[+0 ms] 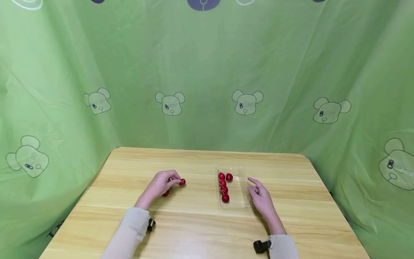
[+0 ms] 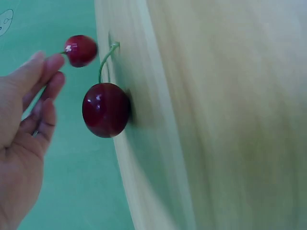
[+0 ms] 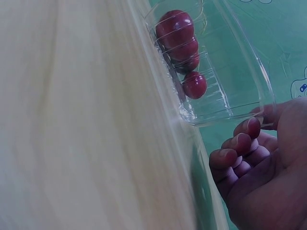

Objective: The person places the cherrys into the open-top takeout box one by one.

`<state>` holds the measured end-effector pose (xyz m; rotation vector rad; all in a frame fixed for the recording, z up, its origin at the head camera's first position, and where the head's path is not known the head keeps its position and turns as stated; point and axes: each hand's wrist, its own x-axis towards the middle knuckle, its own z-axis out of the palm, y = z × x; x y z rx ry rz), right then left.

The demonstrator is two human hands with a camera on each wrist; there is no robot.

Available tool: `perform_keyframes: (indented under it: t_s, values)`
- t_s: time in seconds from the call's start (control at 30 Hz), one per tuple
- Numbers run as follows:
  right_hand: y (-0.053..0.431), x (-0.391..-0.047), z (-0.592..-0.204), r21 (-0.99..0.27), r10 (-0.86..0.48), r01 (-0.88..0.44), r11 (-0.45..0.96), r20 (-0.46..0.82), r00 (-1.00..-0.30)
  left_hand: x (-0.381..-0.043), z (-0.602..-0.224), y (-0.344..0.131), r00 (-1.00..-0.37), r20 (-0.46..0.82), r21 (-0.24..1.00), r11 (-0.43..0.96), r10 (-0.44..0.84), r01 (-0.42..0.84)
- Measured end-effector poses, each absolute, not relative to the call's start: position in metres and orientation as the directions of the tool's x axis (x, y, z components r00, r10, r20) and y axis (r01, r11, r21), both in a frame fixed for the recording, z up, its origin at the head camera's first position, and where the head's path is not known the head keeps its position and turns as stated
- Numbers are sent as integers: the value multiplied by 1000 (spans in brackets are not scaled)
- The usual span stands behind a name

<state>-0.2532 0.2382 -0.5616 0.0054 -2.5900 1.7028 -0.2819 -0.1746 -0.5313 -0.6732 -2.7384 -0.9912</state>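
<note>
My left hand (image 1: 163,182) pinches the green stem of a red cherry (image 2: 80,51) between thumb and fingertips. Close beside that hand, another dark red cherry (image 2: 106,110) with a curved stem lies on the wooden table, partly covered by the hand in the head view. To the right is a clear plastic box (image 1: 240,196) holding several cherries, most in a column along its left wall, with one cherry (image 1: 229,177) beside the column near the far end. My right hand (image 1: 261,197) is at the box's right edge, thumb and fingers apart, fingertips right at the rim.
The wooden table (image 1: 197,230) has rounded far corners. A green curtain (image 1: 203,64) with bear-face prints hangs behind it and on both sides. Each wrist carries a small black camera, such as the one on the right wrist (image 1: 261,246).
</note>
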Motion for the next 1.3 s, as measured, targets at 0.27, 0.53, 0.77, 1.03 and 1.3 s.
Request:
perform_keyframes:
  t_s: [0.27, 0.53, 0.77, 1.03, 1.3]
  values:
    - [236, -254, -562, -917, 14, -37, 397, 46, -999, -287, -529, -170, -878, 262, 492, 727, 400, 478]
    - [237, -255, -559, -925, 8, -26, 379, 31, -999, -288, -527, -170, -848, 316, 330, 789, 424, 518]
    - [236, -252, -558, -928, 2, -17, 372, 19, -1000, -286, -529, -168, -860, 344, 347, 800, 377, 489]
    - [237, -252, -559, -922, 19, -19, 387, 28, -999, -282, -526, -160, -841, 400, 344, 791, 364, 506]
    - [238, -251, -560, -925, 20, -18, 380, 27, -999, -276, -520, -151, -865, 384, 422, 772, 323, 475]
